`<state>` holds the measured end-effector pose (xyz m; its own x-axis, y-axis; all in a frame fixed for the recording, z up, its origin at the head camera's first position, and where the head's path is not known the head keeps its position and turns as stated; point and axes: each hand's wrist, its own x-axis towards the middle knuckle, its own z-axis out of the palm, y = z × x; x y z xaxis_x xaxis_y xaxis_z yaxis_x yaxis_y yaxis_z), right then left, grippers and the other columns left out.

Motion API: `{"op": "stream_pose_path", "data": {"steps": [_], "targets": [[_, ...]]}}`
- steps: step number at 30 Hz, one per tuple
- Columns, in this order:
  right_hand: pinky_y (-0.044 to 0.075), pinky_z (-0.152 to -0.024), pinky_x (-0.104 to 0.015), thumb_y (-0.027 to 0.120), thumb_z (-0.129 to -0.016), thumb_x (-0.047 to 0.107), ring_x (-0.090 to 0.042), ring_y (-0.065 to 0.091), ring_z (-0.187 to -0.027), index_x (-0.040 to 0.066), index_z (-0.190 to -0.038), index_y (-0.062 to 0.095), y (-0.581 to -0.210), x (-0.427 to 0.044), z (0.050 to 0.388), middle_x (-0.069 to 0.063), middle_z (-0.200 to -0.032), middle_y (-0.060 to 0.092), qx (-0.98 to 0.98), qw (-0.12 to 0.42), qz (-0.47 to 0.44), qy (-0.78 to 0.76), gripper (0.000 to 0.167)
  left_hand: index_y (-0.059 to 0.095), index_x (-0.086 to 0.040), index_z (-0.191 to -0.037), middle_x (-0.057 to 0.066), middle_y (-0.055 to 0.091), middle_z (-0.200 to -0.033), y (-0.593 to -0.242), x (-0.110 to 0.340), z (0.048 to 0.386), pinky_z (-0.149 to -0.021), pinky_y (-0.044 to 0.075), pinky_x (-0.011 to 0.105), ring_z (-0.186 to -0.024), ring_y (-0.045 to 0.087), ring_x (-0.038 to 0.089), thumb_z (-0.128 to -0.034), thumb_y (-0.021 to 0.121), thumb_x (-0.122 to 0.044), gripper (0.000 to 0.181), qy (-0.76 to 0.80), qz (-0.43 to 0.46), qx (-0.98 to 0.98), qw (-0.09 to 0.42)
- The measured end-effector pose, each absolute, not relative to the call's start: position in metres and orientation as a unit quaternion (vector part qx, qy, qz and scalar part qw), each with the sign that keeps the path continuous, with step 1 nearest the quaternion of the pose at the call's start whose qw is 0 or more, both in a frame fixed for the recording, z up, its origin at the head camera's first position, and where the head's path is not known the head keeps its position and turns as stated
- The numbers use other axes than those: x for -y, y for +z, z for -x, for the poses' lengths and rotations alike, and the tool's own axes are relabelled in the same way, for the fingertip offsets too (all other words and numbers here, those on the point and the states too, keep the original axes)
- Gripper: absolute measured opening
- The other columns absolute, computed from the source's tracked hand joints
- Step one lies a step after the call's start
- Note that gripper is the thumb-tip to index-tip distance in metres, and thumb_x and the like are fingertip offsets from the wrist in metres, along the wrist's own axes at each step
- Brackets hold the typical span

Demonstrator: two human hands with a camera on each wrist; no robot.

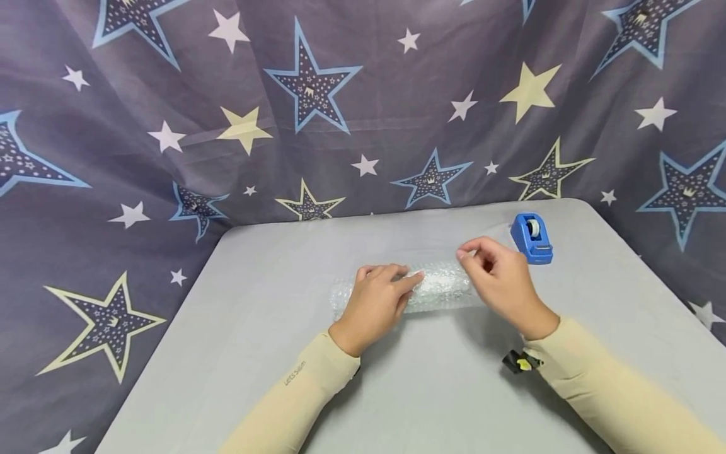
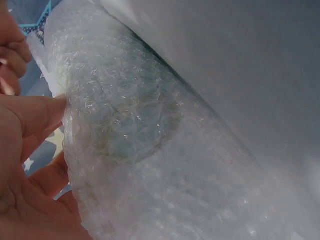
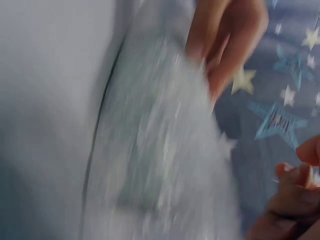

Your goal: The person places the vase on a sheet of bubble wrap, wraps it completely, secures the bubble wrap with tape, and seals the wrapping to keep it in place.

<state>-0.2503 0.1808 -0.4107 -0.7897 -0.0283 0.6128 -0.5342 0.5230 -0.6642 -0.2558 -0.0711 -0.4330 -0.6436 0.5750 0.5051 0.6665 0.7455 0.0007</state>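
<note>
A roll of bubble wrap (image 1: 441,287) lies crosswise on the table. Through its layers, in the left wrist view, shows a greenish thing with a rounded edge (image 2: 142,135); its kind is hidden. My left hand (image 1: 377,299) lies over the roll's left half and holds it, fingers bent over the top, with the thumb (image 2: 40,112) against the wrap. Above the roll's right end is my right hand (image 1: 501,280), thumb and forefinger pinched together. In the right wrist view a small whitish bit, apparently clear tape (image 3: 316,175), shows between those fingers.
A blue tape dispenser (image 1: 532,238) stands at the back right of the grey-white table (image 1: 238,296). A star-patterned curtain (image 1: 363,113) hangs behind the table and along its sides. A small black and yellow item (image 1: 520,362) sits by the right cuff.
</note>
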Motion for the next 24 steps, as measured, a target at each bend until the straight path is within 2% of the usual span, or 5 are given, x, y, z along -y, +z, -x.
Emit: {"op": "stream_pose_path", "data": {"steps": [5, 8, 17, 24], "targets": [[0.037, -0.047, -0.028, 0.066, -0.099, 0.018, -0.008, 0.043, -0.05, 0.008, -0.106, 0.076, -0.415, -0.157, 0.233, 0.005, -0.06, 0.049, 0.82, 0.135, -0.168, 0.53, 0.015, 0.071, -0.032, -0.132, -0.001, 0.071, -0.126, -0.434, 0.07, 0.257, -0.095, 0.045, 0.048, -0.114, 0.068, 0.021, -0.0964, 0.072, -0.025, 0.037, -0.089, 0.345, 0.902, 0.245], [0.036, -0.046, -0.028, 0.065, -0.1, 0.019, -0.008, 0.042, -0.049, 0.006, -0.106, 0.075, -0.42, -0.15, 0.231, 0.004, -0.06, 0.049, 0.813, 0.082, -0.162, 0.553, 0.017, 0.071, -0.031, -0.133, 0.0, 0.071, -0.126, -0.435, 0.071, 0.258, -0.095, 0.045, 0.049, -0.114, 0.069, 0.022, -0.0961, 0.072, -0.024, 0.037, -0.088, 0.348, 0.9, 0.248], [0.036, -0.046, -0.024, 0.064, -0.1, 0.017, -0.007, 0.043, -0.05, 0.002, -0.104, 0.075, -0.433, -0.143, 0.232, -0.001, -0.059, 0.05, 0.799, 0.019, -0.141, 0.584, 0.02, 0.071, -0.03, -0.133, 0.0, 0.071, -0.125, -0.437, 0.072, 0.259, -0.095, 0.044, 0.049, -0.114, 0.069, 0.022, -0.0974, 0.07, -0.022, 0.036, -0.098, 0.351, 0.897, 0.251], [0.037, -0.047, -0.024, 0.064, -0.098, 0.016, -0.008, 0.047, -0.051, 0.005, -0.099, 0.078, -0.437, -0.139, 0.231, -0.001, -0.061, 0.056, 0.819, 0.022, -0.103, 0.564, 0.018, 0.071, -0.03, -0.134, 0.0, 0.071, -0.126, -0.436, 0.071, 0.258, -0.096, 0.044, 0.048, -0.114, 0.069, 0.022, -0.0991, 0.067, -0.022, 0.036, -0.101, 0.349, 0.899, 0.244]]}}
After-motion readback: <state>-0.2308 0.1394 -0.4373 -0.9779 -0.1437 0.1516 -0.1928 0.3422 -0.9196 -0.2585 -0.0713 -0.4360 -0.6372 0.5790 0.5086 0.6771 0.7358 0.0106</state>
